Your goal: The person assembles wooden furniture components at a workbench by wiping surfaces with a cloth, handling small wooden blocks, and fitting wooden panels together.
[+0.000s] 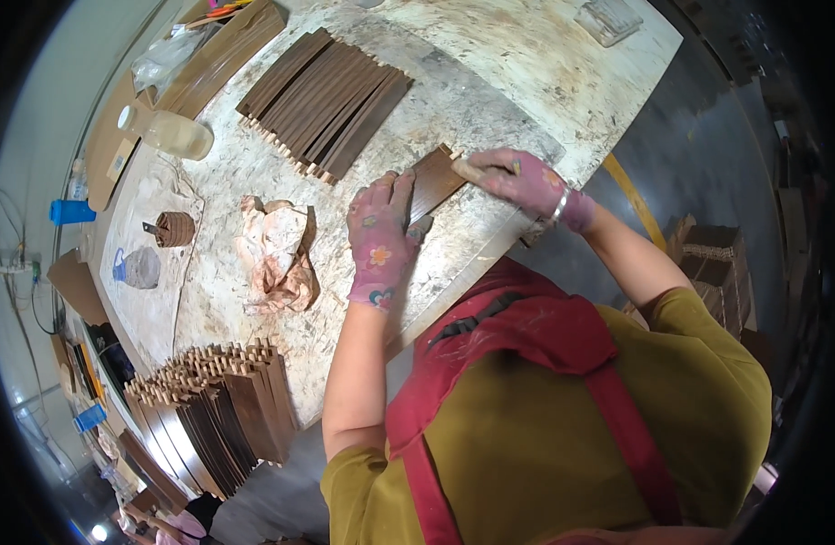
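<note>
From my end of the feed, I judge the step in hand to be close work on a single piece: one dark wooden board (438, 184) lies on the stained worktable (572, 95), just right of the frame's centre, near the table's front edge. The gloved left hand (381, 232) lies over the board's left end, fingers stretched along it and thumb set apart toward the near side; whether it grips or merely presses, I cannot tell. The gloved right hand (522, 182) reaches in from the right with its fingers drawn together at the board's other end, beside a pale peg (455, 153); I cannot tell if anything is pinched there. As I read it, the next move calls for a firm left hand so the board does not skid, and light, exact fingertips around the peg. In the upper middle of the frame, a row of similar pegged slats (322, 104) lies well apart from the palms, while a bigger pegged stack (245, 404) stands at lower left. A crumpled, stained cloth (277, 254) rests left of the left hand, apart from it.
</note>
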The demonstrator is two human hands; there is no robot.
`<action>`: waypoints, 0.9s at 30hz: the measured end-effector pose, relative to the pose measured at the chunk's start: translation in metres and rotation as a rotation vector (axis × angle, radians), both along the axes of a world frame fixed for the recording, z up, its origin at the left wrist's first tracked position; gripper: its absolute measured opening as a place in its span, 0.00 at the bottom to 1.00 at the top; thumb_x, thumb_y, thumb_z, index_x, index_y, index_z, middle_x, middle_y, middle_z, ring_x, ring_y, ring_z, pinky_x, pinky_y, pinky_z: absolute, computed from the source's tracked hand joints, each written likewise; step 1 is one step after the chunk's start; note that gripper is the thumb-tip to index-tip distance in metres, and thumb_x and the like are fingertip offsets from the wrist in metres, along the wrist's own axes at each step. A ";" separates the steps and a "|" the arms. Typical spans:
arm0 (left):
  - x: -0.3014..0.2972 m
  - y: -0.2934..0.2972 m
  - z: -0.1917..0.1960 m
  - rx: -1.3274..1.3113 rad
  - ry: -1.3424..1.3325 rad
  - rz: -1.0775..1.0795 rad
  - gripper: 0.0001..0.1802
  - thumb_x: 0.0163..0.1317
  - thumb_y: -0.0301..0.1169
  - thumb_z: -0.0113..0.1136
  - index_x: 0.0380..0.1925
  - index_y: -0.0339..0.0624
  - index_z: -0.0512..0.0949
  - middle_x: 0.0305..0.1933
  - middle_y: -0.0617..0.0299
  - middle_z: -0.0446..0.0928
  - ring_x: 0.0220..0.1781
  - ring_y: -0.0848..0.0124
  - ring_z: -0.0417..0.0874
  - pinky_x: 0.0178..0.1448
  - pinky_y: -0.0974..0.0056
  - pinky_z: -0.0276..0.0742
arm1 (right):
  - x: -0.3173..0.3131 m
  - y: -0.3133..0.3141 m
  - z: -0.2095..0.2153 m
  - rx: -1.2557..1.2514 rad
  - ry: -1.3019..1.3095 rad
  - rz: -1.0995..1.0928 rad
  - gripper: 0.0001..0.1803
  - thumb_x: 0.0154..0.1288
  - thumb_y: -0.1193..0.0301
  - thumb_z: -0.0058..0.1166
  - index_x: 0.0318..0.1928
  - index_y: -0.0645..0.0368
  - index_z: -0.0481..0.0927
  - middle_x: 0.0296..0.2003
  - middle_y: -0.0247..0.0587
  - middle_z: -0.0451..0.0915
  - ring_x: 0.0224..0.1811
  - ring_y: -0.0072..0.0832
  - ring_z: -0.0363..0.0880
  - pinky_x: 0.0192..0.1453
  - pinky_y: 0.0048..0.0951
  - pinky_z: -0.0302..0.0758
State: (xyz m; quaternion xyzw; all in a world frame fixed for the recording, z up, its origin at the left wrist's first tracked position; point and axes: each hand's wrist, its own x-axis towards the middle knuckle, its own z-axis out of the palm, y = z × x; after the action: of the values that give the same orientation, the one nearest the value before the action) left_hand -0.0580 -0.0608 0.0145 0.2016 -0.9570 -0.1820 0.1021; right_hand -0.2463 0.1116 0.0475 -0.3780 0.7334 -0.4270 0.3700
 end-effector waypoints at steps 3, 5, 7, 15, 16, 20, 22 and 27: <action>0.001 0.000 0.004 0.072 -0.029 0.002 0.41 0.47 0.34 0.71 0.66 0.53 0.71 0.66 0.55 0.72 0.66 0.52 0.72 0.68 0.50 0.69 | 0.004 0.008 0.042 0.259 0.154 0.199 0.26 0.71 0.51 0.54 0.54 0.61 0.82 0.53 0.49 0.82 0.53 0.35 0.80 0.60 0.34 0.75; 0.000 0.007 0.006 -0.093 0.009 0.009 0.38 0.51 0.36 0.70 0.65 0.52 0.71 0.67 0.54 0.70 0.69 0.52 0.69 0.71 0.48 0.64 | -0.001 0.025 0.025 0.178 0.173 0.217 0.28 0.70 0.49 0.54 0.54 0.61 0.82 0.54 0.50 0.81 0.56 0.36 0.79 0.62 0.34 0.74; 0.001 0.024 0.016 -0.228 0.050 0.015 0.32 0.58 0.39 0.65 0.63 0.46 0.72 0.68 0.51 0.68 0.73 0.50 0.64 0.75 0.44 0.55 | -0.010 0.025 0.021 0.027 -0.009 -0.011 0.36 0.65 0.45 0.57 0.60 0.63 0.78 0.55 0.50 0.80 0.60 0.36 0.78 0.66 0.33 0.73; 0.016 0.047 -0.016 -0.135 0.271 -0.048 0.26 0.60 0.34 0.61 0.60 0.40 0.74 0.63 0.52 0.72 0.67 0.51 0.69 0.69 0.46 0.63 | -0.031 -0.023 0.019 -0.184 -0.063 -0.028 0.31 0.67 0.53 0.58 0.60 0.66 0.76 0.50 0.40 0.81 0.54 0.26 0.77 0.59 0.28 0.73; 0.015 0.047 -0.017 -0.124 0.286 -0.036 0.26 0.60 0.33 0.61 0.60 0.40 0.74 0.63 0.53 0.73 0.66 0.52 0.70 0.69 0.47 0.63 | -0.030 -0.020 0.017 -0.148 -0.049 -0.019 0.30 0.67 0.54 0.58 0.60 0.65 0.77 0.51 0.40 0.80 0.54 0.26 0.77 0.59 0.28 0.73; 0.008 0.043 -0.021 -0.180 0.283 -0.050 0.23 0.61 0.33 0.62 0.57 0.42 0.76 0.62 0.54 0.73 0.66 0.53 0.70 0.68 0.48 0.64 | -0.029 -0.015 -0.002 -0.124 0.076 0.073 0.31 0.67 0.52 0.59 0.62 0.62 0.76 0.54 0.39 0.79 0.58 0.26 0.75 0.63 0.28 0.70; 0.006 0.042 -0.020 -0.113 0.280 -0.016 0.22 0.61 0.33 0.62 0.56 0.43 0.77 0.62 0.55 0.73 0.66 0.54 0.70 0.67 0.48 0.65 | -0.034 -0.014 -0.006 -0.095 0.113 0.039 0.30 0.67 0.55 0.59 0.61 0.62 0.76 0.52 0.38 0.79 0.56 0.24 0.75 0.62 0.26 0.70; -0.002 0.033 -0.010 -0.185 0.275 -0.017 0.19 0.60 0.30 0.60 0.53 0.45 0.79 0.61 0.55 0.74 0.64 0.54 0.72 0.65 0.51 0.68 | -0.018 -0.012 -0.010 -0.125 0.006 0.029 0.30 0.66 0.58 0.55 0.60 0.68 0.75 0.52 0.42 0.80 0.53 0.26 0.75 0.61 0.27 0.70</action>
State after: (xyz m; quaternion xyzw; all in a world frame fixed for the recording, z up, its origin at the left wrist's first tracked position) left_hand -0.0596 -0.0279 0.0047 0.1564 -0.9484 -0.1198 0.2485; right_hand -0.2639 0.0999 0.0379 -0.4123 0.7009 -0.4652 0.3496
